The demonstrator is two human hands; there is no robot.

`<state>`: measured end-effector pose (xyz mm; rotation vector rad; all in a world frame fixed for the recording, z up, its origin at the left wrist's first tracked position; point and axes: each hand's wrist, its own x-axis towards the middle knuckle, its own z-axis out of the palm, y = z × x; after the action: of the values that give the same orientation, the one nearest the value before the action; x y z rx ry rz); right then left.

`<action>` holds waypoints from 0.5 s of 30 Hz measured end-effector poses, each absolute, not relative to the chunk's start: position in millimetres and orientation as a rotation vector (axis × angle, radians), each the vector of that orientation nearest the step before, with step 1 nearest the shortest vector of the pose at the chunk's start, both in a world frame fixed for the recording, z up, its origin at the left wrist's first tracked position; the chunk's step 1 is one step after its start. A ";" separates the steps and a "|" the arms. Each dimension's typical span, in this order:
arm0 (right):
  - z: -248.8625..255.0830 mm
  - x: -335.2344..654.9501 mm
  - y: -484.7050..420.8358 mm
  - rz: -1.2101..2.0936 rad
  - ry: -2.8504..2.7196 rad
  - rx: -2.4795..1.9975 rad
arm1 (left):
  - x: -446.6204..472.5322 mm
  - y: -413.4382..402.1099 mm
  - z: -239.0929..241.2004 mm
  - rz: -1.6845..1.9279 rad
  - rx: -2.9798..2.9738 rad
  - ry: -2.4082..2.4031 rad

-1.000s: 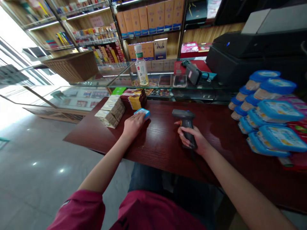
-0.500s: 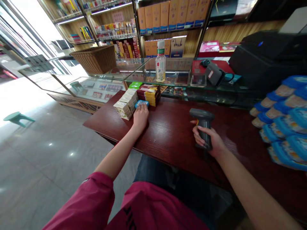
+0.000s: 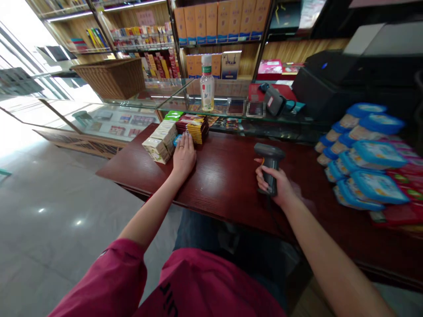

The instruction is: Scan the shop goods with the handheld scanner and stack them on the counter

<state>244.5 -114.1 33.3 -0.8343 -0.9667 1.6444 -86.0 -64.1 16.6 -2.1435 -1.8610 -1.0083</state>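
My right hand [image 3: 276, 182] is wrapped round the handle of a dark grey barcode scanner [image 3: 269, 152], holding it upright over the brown counter. Its cable hangs down toward me. My left hand [image 3: 184, 156] lies with its fingers stretched out over a small blue-lidded container [image 3: 177, 140], mostly hidden beneath the fingers. The fingertips reach the front of a stack of dark red and yellow packets [image 3: 194, 127]. Just left of that hand stand cream-coloured small boxes [image 3: 158, 145] in a row, with a bright green pack [image 3: 173, 115] behind them.
Several blue-lidded tubs [image 3: 373, 154] are piled at the right, beside red packages [image 3: 405, 189]. A drink bottle [image 3: 207, 86] stands on the glass display case [image 3: 185, 99] behind the counter [image 3: 224, 176]. At the back left is a wicker basket [image 3: 112, 77]; a black machine [image 3: 357, 83] sits back right.
The view has turned right, bringing more of the tubs and the red packages into sight. My left hand has slid forward over the blue-lidded container to the packets. My right hand keeps the barcode scanner.
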 end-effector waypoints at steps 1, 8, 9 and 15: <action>35.1 247.4 -117.2 1.609 -0.952 -0.832 | -77.9 -66.1 20.5 -1.019 -2.213 -1.793; 40.4 281.8 -158.4 1.166 -0.775 -0.854 | 59.0 -61.6 51.8 -1.112 -2.782 -1.031; 39.0 288.2 -166.3 1.079 -0.741 -0.864 | 86.6 -61.6 56.4 -1.114 -2.837 -0.923; 26.9 321.7 -210.1 0.614 -0.515 -0.934 | 235.3 -74.3 74.2 -0.963 -3.017 -0.419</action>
<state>321.7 -210.1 26.9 -0.9341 -0.5151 0.6139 235.3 -74.3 74.2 -3.0167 -0.4194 -0.9633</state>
